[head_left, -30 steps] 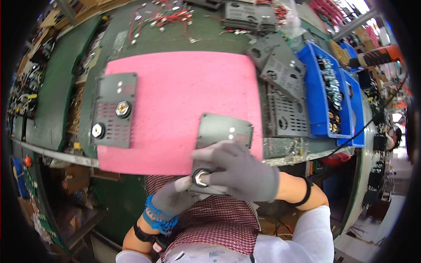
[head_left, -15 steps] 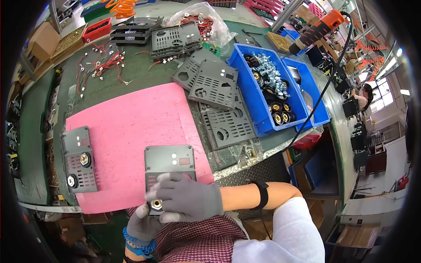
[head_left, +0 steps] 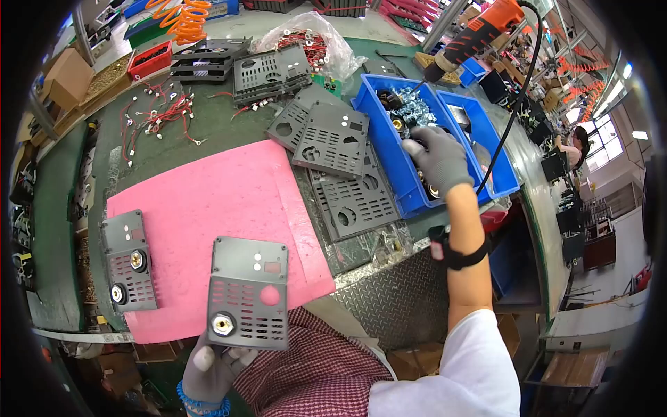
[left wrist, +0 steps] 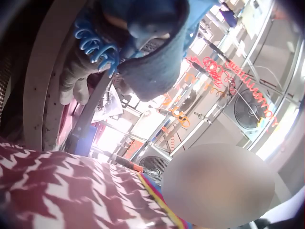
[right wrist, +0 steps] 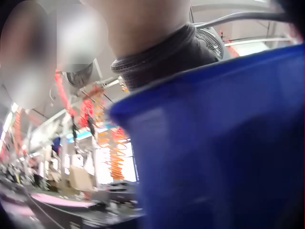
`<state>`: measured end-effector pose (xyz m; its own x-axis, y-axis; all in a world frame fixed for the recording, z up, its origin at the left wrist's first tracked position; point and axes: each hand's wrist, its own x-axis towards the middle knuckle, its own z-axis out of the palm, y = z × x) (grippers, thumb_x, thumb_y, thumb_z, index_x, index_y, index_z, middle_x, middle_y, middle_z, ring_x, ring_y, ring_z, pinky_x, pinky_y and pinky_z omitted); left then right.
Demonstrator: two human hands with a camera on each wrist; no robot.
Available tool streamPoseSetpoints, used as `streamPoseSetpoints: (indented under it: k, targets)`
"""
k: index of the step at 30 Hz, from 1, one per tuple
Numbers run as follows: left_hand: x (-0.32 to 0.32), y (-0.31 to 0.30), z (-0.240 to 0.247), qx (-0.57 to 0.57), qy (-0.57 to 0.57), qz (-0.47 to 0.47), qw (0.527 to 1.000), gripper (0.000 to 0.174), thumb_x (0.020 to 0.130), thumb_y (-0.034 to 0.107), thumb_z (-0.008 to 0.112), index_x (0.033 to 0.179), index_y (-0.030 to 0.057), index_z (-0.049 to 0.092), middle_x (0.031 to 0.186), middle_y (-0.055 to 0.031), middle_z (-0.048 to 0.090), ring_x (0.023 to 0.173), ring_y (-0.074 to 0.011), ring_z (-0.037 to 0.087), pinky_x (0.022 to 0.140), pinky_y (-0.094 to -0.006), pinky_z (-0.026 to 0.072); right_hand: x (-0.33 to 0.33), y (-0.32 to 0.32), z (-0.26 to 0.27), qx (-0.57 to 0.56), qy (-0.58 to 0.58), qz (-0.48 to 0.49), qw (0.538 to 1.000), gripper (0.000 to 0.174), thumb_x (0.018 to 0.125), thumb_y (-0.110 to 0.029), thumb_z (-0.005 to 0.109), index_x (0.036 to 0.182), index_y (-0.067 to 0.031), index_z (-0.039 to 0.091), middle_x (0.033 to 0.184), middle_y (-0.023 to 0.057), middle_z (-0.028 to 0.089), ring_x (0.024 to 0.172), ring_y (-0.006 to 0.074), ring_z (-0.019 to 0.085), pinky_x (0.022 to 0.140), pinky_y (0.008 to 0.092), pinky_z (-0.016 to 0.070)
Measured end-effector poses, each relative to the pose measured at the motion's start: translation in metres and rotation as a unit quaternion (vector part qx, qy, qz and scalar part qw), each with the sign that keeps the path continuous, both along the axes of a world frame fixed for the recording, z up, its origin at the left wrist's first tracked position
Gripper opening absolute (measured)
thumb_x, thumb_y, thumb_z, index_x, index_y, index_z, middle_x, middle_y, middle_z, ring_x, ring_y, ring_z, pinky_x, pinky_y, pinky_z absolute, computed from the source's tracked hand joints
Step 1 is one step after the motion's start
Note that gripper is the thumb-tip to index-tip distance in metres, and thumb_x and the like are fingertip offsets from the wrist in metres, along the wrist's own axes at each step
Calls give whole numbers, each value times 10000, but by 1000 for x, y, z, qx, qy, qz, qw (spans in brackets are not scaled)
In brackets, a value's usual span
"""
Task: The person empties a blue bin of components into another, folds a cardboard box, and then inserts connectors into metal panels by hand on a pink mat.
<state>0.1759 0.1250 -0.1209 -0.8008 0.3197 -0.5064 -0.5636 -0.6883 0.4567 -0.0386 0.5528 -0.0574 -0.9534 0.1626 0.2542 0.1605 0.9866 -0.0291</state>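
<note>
My gloved left hand [head_left: 208, 367] grips the lower edge of a grey slotted metal plate [head_left: 240, 278] over the near edge of the pink mat [head_left: 208, 187]. One black fitting with a brass-coloured centre [head_left: 222, 324] sits at the plate's lower left, and a round hole lies right of it. In the left wrist view, the left glove's fingers [left wrist: 76, 88] show beside blue coiled bands. My gloved right hand [head_left: 439, 158] reaches into a blue bin [head_left: 410, 201] of shiny metal parts and black fittings; its fingertips are hidden among them. The bin wall [right wrist: 214, 138] fills much of the right wrist view.
A second plate with two fittings [head_left: 128, 257] lies at the mat's left. Stacked grey plates [head_left: 330, 139] stand between mat and bins. A power screwdriver [head_left: 479, 35] hangs above the bins, its black cable trailing down. Red wires [head_left: 163, 111] lie at the back.
My right hand has left the fitting on the plate and moved right into the blue bin. The left hand still holds the plate, now fully uncovered. The head view has swung right.
</note>
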Motion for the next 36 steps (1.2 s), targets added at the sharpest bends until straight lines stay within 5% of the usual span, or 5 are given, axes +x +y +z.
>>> streamPoseSetpoints:
  k: [11,14,25,31,36]
  targets:
    - [2,-20,5,-101,69,60,991,791,907,332,599,1481,-22,187,1355,-280,468,1207,-400,531,1023,-486,452,16,43,-20,89,19,134,987,217,750,-209,750,901,-100,639,1283,40,595,1249,279,499,1113,456,214]
    - [10,-37,-1,-201,76,92,972,695,906,212,576,1473,-20,248,1199,-226,562,1064,-305,598,948,-412,483,31,22,-12,-22,113,140,983,195,757,-95,724,845,-66,552,1164,95,617,1089,281,575,973,440,387]
    - [-31,14,37,-647,582,4,493,344,737,46,713,1070,128,697,1082,-112,598,965,-308,608,796,-380,520,118,-187,-22,-600,-211,470,612,652,771,39,692,1321,-37,351,1174,114,561,1020,147,577,885,311,473]
    - [-23,8,28,-592,503,37,629,355,752,62,782,1092,65,681,1158,-148,573,1029,-281,634,851,-336,530,138,-221,-37,-790,-339,207,467,576,805,-89,757,1280,51,462,1206,117,578,1029,162,586,927,317,480]
    - [-20,16,12,-356,364,118,853,317,753,44,783,1026,2,628,1212,-172,573,1031,-220,633,882,-318,514,145,-238,-38,-618,-150,352,687,411,842,-101,690,1224,23,604,1042,136,583,901,207,590,767,303,480]
